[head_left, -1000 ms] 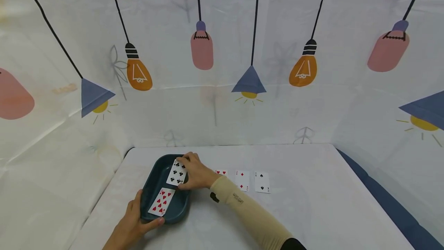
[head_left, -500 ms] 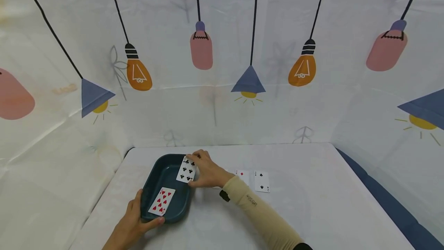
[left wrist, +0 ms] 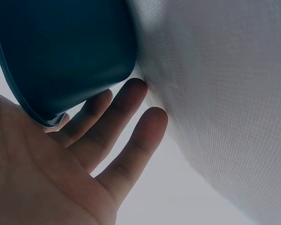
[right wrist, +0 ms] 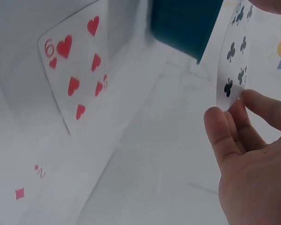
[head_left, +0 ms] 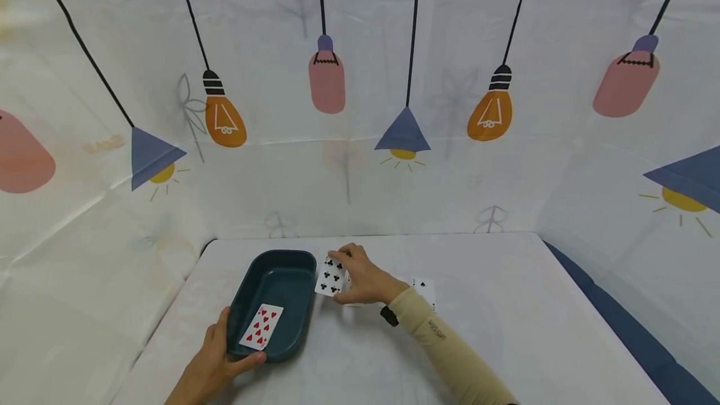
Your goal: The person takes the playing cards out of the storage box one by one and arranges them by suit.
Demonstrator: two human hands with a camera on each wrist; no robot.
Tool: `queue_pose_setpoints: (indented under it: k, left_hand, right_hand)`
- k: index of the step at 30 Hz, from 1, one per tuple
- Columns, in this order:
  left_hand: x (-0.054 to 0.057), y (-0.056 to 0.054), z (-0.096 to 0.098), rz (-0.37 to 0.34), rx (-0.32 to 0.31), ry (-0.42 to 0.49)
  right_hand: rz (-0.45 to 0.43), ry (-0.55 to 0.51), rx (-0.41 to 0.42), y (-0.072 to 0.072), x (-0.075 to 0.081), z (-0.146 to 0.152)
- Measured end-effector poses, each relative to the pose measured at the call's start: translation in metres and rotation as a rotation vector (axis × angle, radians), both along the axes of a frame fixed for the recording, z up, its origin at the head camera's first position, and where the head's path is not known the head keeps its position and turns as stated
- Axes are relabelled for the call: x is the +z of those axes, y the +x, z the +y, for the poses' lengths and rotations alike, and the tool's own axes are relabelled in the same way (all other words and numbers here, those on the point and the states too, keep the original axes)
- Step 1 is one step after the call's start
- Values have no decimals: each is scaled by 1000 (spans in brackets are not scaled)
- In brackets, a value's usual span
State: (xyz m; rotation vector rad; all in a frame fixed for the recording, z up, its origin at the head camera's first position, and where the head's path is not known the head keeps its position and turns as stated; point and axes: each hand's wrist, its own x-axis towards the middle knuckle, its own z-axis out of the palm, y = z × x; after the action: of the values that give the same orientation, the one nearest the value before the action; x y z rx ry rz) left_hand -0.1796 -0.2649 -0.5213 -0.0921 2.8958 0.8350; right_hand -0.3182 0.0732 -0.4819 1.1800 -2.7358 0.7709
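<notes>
Six of clubs (head_left: 329,277) hangs below centre in the head view, just right of the teal tray (head_left: 289,292) it overlapped half a second ago, which leaves one hearts card (head_left: 261,327) lying inside. The right hand (head_left: 367,279) pinches the six of clubs; the left hand (head_left: 215,355), lower left, grips the teal tray. In the right wrist view, the six of hearts (right wrist: 82,65) lies upper left, the two of diamonds (right wrist: 9,164) lower left

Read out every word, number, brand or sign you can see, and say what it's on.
"6", at two corners: hearts card outside the tray.
"2": diamond card.
Too small or blurred: the numbers on the clubs card, spade card and tray card, and the sleeve print.
</notes>
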Motion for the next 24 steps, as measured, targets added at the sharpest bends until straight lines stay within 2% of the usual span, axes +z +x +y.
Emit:
queue_pose_setpoints:
  k: [5,9,16,24]
  left_hand:
    - [1,0,1,-1,1,-7]
    - [0,0,0,-6,3,-7]
    - [-1,0,-2,10,-10,-5]
    - [0,1,0,8,-8,12]
  right_hand:
    - [-48,-30,9,5,3,14]
    - [-88,-34,-21,7,3,26]
    - [-118,-11,-61,5,-3,49]
    - [-140,-10,-80,5,-2,68]
